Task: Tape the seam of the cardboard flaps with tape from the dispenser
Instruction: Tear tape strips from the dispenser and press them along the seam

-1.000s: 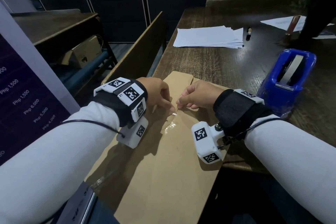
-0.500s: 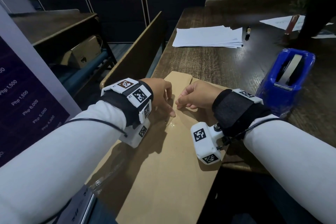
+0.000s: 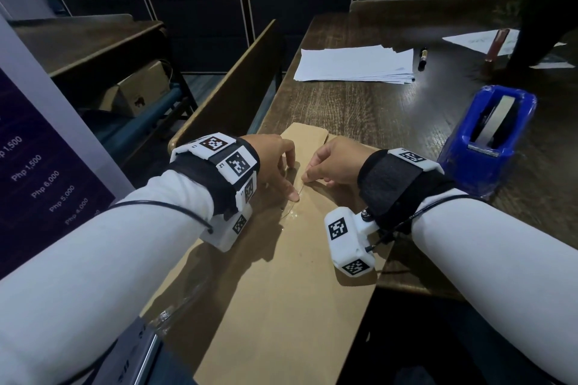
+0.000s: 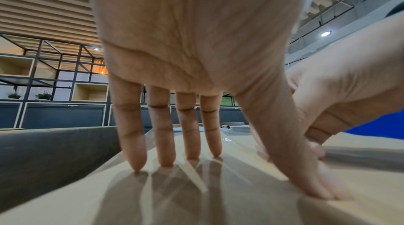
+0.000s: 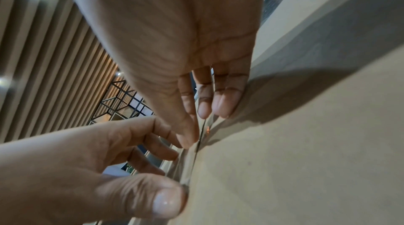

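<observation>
The cardboard (image 3: 291,259) lies flat on the table (image 3: 359,109); left hand (image 3: 275,162) presses it with straight fingers; right hand (image 3: 334,162) pinches thin clear tape (image 5: 202,133) over the seam; flimsy, clingy, best held by its end.

Brown cardboard flaps (image 3: 281,275) are lying flat on the dark wooden table (image 3: 359,109), their seam (image 3: 295,197) running lengthwise. A clear tape strip (image 3: 289,212) is glinting along that seam. The blue dispenser (image 3: 488,141) is standing upright, right of the flaps, roll loaded.
</observation>
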Tool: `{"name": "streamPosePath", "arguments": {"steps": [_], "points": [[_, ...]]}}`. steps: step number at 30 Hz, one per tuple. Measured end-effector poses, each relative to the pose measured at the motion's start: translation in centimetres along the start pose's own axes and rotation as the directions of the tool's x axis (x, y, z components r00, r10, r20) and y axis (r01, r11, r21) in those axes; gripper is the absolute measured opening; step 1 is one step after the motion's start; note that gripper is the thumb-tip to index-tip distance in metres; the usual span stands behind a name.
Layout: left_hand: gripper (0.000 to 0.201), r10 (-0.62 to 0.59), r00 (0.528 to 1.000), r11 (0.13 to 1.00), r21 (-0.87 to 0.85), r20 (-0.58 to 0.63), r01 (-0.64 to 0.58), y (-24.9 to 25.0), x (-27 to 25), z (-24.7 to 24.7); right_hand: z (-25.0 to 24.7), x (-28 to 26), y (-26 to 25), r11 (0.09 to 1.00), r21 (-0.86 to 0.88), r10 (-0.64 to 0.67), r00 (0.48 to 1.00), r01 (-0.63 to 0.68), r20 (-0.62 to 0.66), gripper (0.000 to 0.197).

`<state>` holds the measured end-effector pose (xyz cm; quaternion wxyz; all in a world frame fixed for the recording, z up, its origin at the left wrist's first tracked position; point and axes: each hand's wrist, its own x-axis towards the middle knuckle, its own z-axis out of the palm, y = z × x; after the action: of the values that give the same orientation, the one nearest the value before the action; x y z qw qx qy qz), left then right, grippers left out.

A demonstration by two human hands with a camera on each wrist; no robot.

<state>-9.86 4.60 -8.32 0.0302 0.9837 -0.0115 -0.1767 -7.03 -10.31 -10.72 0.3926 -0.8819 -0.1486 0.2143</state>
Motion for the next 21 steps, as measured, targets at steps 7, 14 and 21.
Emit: {"name": "streamPosePath", "arguments": {"steps": [7,14,21], "points": [[0.070,0.010,1.000,1.000,0.006,0.001,-0.010,-0.09,-0.06,0.03,0.11,-0.12,-0.23,0.999,-0.045,0.003,1.000,-0.003,-0.016,0.009],[0.070,0.018,1.000,1.000,0.014,-0.011,-0.018,-0.05,-0.13,0.15,0.29,-0.08,-0.40,0.993,-0.116,-0.004,1.000,0.002,-0.020,0.015],[0.071,0.026,1.000,0.999,0.029,-0.009,-0.025,-0.06,-0.22,0.09,0.23,-0.13,-0.59,0.986,-0.168,-0.007,1.000,0.006,-0.008,0.010]]}}
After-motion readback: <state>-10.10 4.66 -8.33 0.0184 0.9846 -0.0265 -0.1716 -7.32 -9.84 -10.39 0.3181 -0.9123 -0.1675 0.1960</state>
